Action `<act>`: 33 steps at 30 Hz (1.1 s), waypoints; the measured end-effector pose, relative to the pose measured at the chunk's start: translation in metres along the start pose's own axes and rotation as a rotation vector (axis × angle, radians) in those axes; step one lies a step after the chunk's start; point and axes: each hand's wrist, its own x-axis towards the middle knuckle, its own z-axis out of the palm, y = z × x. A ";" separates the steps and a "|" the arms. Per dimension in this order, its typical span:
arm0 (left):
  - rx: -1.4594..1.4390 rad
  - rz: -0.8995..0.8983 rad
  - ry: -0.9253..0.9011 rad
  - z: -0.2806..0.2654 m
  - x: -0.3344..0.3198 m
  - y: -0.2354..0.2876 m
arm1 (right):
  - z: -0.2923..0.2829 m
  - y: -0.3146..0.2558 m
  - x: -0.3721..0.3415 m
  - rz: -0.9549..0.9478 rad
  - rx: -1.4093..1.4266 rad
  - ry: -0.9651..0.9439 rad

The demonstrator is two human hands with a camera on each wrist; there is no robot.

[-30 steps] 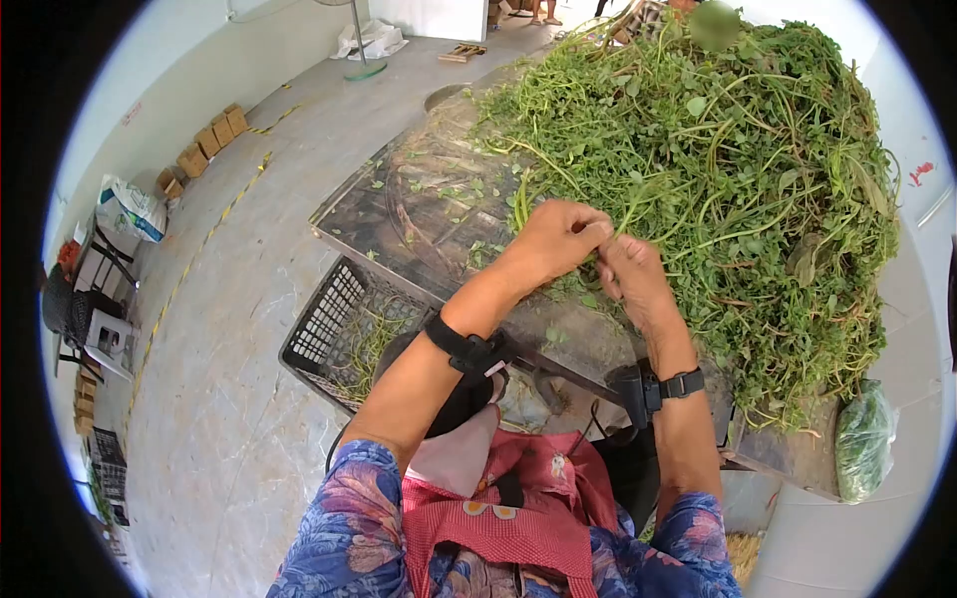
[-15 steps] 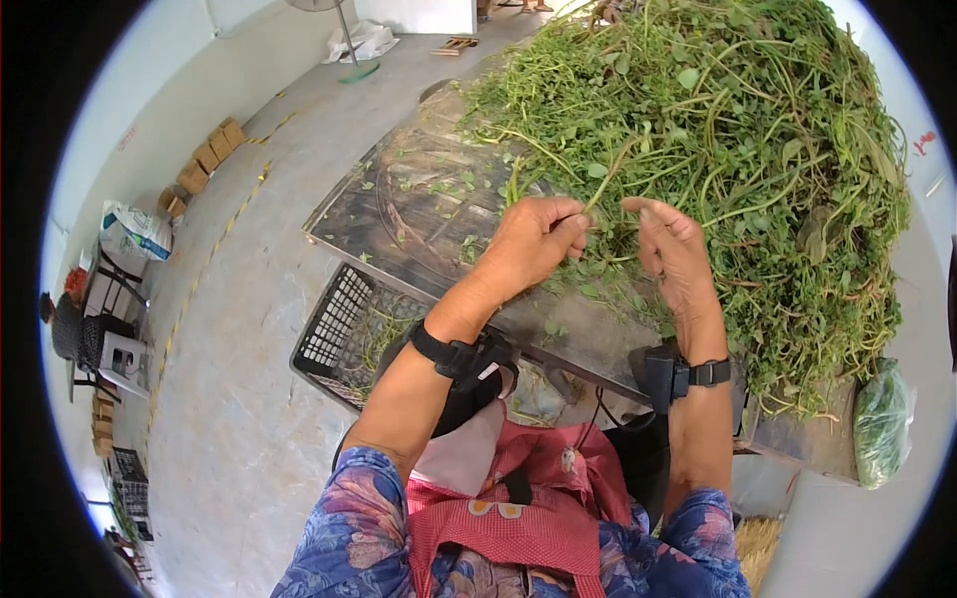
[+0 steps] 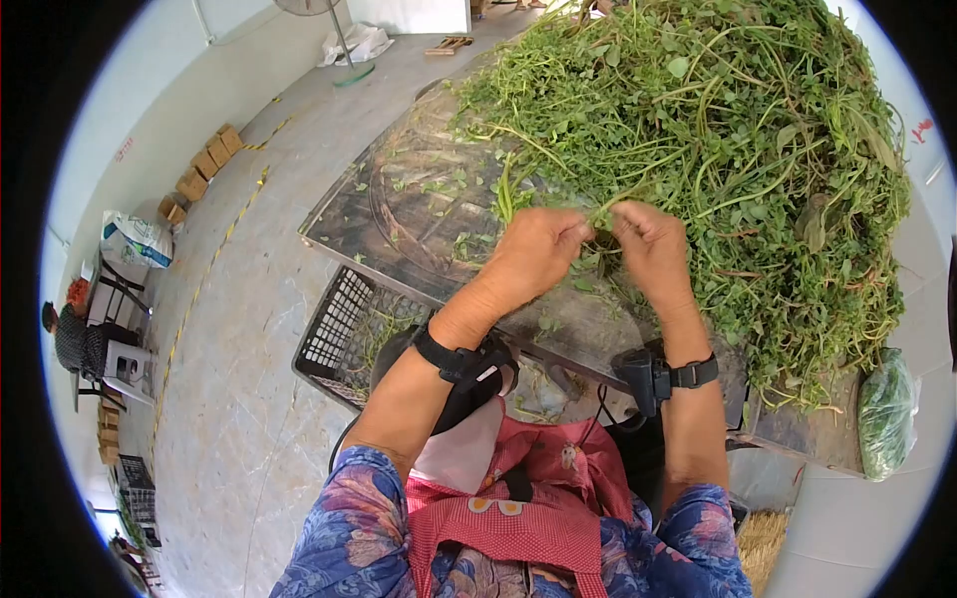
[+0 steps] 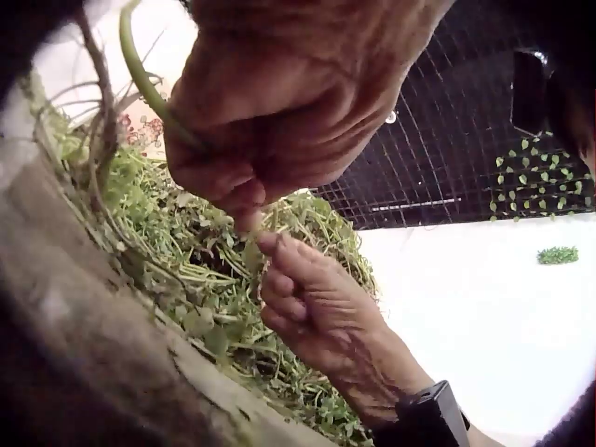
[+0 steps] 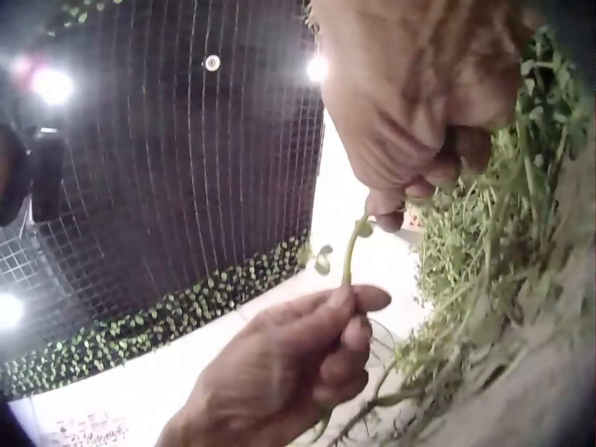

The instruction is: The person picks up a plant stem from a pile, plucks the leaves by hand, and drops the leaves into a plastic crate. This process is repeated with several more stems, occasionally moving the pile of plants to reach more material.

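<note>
My left hand [image 3: 538, 247] pinches a green leafy stem [image 5: 351, 253] between thumb and forefinger above the table's near edge. Close to its right, my right hand [image 3: 653, 249] has its thumb and fingertips on the stem's other end. In the right wrist view a short piece of stem with a small leaf spans the two sets of fingertips. The left wrist view shows a length of stem curving out from behind the left hand. Just beyond both hands rises a big heap of leafy green stems [image 3: 698, 130].
Scattered leaves lie on the dark worn table [image 3: 399, 214]. Below its left edge stands a black plastic crate [image 3: 334, 334] with stems inside. A clear bag of greens [image 3: 887, 414] sits at the table's right corner. Farther off are a standing fan [image 3: 344, 45] and cardboard boxes [image 3: 207, 159].
The hands were close together, then the right hand moved away to the right with fingers loose. Now it has returned to the stem at the left hand. The head view has shifted slightly.
</note>
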 end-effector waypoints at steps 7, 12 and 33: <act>0.159 0.064 0.176 -0.003 0.000 0.006 | -0.013 0.005 0.001 0.574 1.228 0.047; 0.140 0.064 0.170 -0.002 -0.002 0.007 | -0.003 -0.014 -0.001 0.674 0.971 -0.103; 0.043 0.023 0.276 -0.002 -0.004 0.007 | 0.001 -0.004 0.000 0.546 0.504 0.091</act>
